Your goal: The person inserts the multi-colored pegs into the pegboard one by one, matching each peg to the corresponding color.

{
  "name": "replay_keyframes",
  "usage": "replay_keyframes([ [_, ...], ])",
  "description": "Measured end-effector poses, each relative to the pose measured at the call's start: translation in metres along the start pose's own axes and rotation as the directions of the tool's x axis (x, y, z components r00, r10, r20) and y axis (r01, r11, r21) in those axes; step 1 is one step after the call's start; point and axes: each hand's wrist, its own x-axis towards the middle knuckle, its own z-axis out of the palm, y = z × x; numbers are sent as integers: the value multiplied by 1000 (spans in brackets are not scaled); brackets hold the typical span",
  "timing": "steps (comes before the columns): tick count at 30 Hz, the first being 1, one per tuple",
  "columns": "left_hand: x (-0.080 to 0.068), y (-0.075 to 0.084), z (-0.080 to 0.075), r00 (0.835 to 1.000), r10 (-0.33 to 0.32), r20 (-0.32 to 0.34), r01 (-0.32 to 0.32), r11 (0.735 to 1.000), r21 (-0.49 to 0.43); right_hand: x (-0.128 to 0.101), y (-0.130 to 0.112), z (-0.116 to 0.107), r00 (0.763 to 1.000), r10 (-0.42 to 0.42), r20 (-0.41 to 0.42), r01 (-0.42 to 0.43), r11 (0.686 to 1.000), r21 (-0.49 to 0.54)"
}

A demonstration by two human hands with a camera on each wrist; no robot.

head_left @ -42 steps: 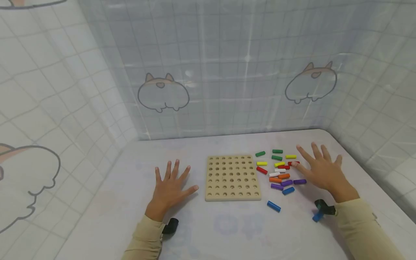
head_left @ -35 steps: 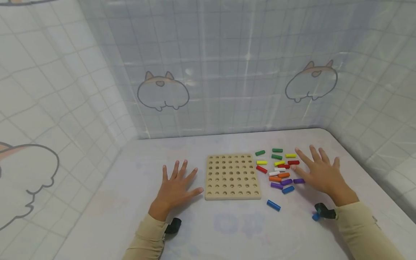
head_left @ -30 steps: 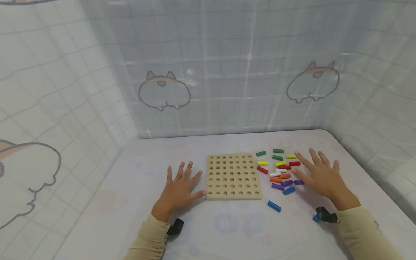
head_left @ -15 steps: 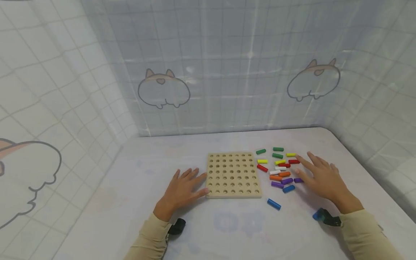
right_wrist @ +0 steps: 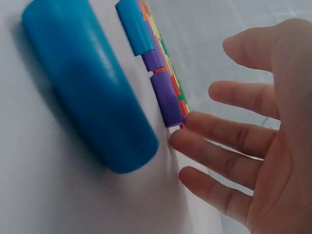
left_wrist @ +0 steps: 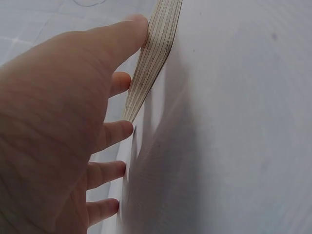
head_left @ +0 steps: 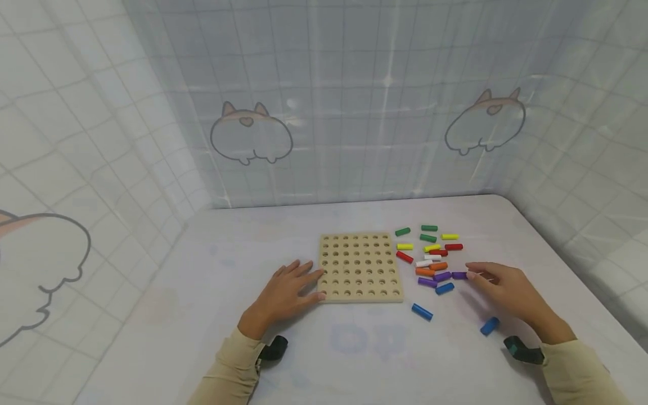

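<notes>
Both hands are drawing in since the earlier frames. The left hand (head_left: 280,292) is sliding right and is now resting against the left edge of the wooden peg board (head_left: 360,266), fingers nearly straight, thumb pressing the edge, gripping nothing. The right hand (head_left: 506,289) is pulling back toward the body, uncovering a blue peg (head_left: 489,325) on the table (head_left: 202,315). Its fingers are loosely extended, fingertips (right_wrist: 183,141) touching the end of a purple peg (head_left: 459,275), holding nothing yet. Board is sitting mid-table; the other pegs are lying scattered just right of it. Judging: steadying board, selecting a peg.
</notes>
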Motion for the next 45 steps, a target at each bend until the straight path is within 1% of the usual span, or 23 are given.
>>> replay_keyframes([
  [5, 1, 0, -1, 1000, -12, 7, 13, 999, -39, -2, 1, -2, 999, -21, -46, 21, 1000, 3],
  [7, 2, 0, -1, 1000, -15, 15, 15, 999, -43, -4, 3, -5, 999, -18, -44, 18, 1000, 2],
  [9, 3, 0, -2, 1000, -14, 24, 15, 999, -43, -6, 6, -9, 1000, -7, -19, 7, 1000, 6],
  [12, 5, 1, -4, 1000, -7, 27, 9, 999, -46, -11, 11, -14, 999, 12, 49, -13, 1000, 25],
  [16, 7, -1, -7, 1000, 6, 6, -6, 998, -55, -15, 18, -19, 992, 6, 130, -14, 998, 60],
  [18, 7, -2, -8, 1000, 5, 5, -5, 999, -53, -17, 21, -21, 987, 1, 163, -14, 997, 81],
  [24, 8, -4, -8, 1000, 11, 10, -10, 997, -77, -22, 26, -27, 964, -54, 259, 14, 988, 155],
  [27, 7, -4, -9, 1000, 7, 19, -5, 996, -92, -25, 30, -30, 948, -97, 303, 38, 981, 193],
  [31, 7, -4, -7, 1000, -3, 28, 6, 995, -102, -28, 37, -34, 920, -176, 351, 91, 965, 245],
  [34, 6, -6, -5, 999, -13, 34, 17, 993, -114, -31, 40, -34, 900, -232, 368, 130, 951, 282],
  [36, 6, -7, -3, 999, -23, 41, 28, 992, -122, -32, 40, -34, 893, -248, 377, 137, 945, 297],
  [41, 4, -8, 0, 998, -33, 51, 40, 990, -135, -35, 38, -30, 883, -252, 396, 134, 944, 302],
  [45, 2, -8, 0, 998, -35, 61, 43, 989, -142, -37, 36, -26, 876, -286, 387, 177, 939, 293],
])
